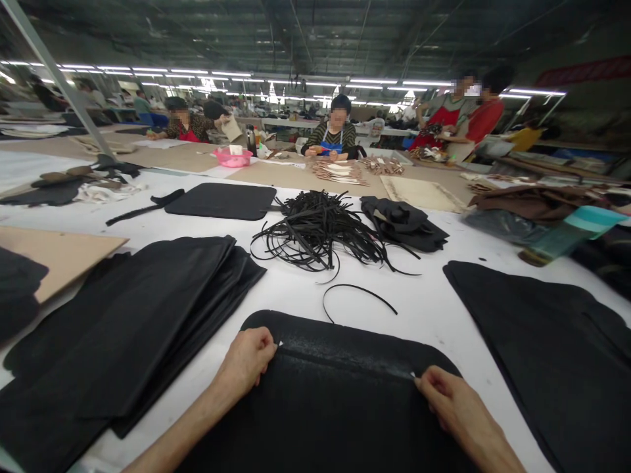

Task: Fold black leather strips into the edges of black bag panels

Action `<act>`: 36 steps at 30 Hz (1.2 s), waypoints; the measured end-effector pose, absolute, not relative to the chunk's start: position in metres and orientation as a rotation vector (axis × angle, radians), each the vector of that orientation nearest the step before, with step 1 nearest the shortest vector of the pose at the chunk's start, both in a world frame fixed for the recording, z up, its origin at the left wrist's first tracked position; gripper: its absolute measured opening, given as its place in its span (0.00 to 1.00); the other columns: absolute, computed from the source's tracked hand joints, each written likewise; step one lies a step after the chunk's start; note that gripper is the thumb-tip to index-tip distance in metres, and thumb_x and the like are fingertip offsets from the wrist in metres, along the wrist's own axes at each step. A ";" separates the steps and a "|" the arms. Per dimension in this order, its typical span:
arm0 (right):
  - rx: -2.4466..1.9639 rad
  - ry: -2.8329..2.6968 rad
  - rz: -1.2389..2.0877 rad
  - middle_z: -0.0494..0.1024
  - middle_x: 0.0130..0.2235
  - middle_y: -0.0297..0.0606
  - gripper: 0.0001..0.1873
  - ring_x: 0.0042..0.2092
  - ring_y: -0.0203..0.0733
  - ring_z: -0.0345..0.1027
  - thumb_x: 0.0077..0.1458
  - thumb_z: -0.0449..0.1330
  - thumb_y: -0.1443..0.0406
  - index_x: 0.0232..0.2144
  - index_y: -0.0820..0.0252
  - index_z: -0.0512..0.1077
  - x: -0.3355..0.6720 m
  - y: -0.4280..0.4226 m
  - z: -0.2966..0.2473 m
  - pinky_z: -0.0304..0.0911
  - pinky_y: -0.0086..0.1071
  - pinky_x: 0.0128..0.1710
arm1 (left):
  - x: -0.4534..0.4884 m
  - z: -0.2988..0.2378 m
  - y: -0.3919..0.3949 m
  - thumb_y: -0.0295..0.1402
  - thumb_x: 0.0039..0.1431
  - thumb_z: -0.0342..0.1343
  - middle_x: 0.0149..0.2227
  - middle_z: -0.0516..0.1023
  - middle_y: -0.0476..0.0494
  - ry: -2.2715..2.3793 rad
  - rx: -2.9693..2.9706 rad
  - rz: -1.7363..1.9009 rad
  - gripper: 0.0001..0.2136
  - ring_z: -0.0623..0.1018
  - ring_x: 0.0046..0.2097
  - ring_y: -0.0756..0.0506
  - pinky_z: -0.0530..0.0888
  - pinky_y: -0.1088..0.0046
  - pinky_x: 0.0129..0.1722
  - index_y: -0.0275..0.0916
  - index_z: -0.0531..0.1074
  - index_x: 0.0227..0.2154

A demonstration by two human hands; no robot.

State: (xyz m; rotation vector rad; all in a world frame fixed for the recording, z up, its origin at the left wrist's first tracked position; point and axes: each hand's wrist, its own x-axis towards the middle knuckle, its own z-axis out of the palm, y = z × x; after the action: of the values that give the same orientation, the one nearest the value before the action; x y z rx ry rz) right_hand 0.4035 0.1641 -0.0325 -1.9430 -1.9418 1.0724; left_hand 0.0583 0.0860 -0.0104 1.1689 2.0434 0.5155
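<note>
A large black sheet with rounded corners [315, 420], like leather, lies in front of me. Near its far left corner my left hand [249, 355] is closed in a pinch. My right hand [446, 394] pinches near the far right corner. A tiny white tip [280, 343] shows at the left fingertips, and another white tip [413, 374] at the right ones; what they belong to is too small to make out. Between both hands a shiny band [340, 358] crosses the sheet. One loose black strip [362, 287] curves on the table just beyond it.
A tangled heap of black strips [320, 230] lies ahead on the white table [290, 295]. Stacked black sheets [148, 315] are at left, more black sheets [547, 341] at right. A teal-lidded bottle [566, 236] lies tilted. Co-workers sit and stand beyond a pink basin [233, 157].
</note>
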 end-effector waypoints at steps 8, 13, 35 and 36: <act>-1.992 -2.014 0.762 0.65 0.19 0.28 0.12 0.22 0.36 0.61 0.53 0.49 0.57 0.22 0.55 0.56 0.393 0.154 -0.023 0.50 0.28 0.22 | 0.062 0.002 0.081 0.30 0.55 0.46 0.21 0.69 0.52 2.245 1.519 0.287 0.05 0.71 0.28 0.48 0.58 0.74 0.25 0.41 0.60 0.24; -2.063 -2.124 0.386 0.67 0.22 0.28 0.09 0.26 0.40 0.63 0.56 0.47 0.60 0.26 0.54 0.53 0.385 0.143 -0.015 0.50 0.31 0.25 | 0.069 0.008 0.075 0.32 0.61 0.42 0.26 0.73 0.47 2.328 1.629 0.099 0.05 0.74 0.31 0.42 0.59 0.71 0.27 0.41 0.62 0.35; -1.261 -2.750 -0.316 0.72 0.42 0.39 0.27 0.41 0.49 0.64 0.49 0.56 0.74 0.52 0.55 0.63 0.314 0.109 -0.020 0.64 0.40 0.38 | 0.146 -0.005 0.079 0.16 0.53 0.41 0.52 0.68 0.37 1.822 2.508 -0.146 0.29 0.69 0.52 0.37 0.69 0.55 0.49 0.45 0.57 0.57; -1.267 -2.751 -0.306 0.72 0.42 0.39 0.26 0.41 0.49 0.64 0.49 0.56 0.74 0.52 0.55 0.63 0.313 0.110 -0.018 0.64 0.40 0.38 | 0.147 -0.004 0.080 0.16 0.52 0.41 0.52 0.68 0.37 1.828 2.506 -0.151 0.29 0.69 0.52 0.37 0.69 0.55 0.48 0.46 0.58 0.57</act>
State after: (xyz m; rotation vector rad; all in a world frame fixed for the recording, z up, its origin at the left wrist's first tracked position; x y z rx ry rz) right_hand 0.3133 0.1100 -0.0181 -1.2672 -2.7506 -0.3063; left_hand 0.1472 0.0801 -0.0042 2.5064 1.8278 -0.1508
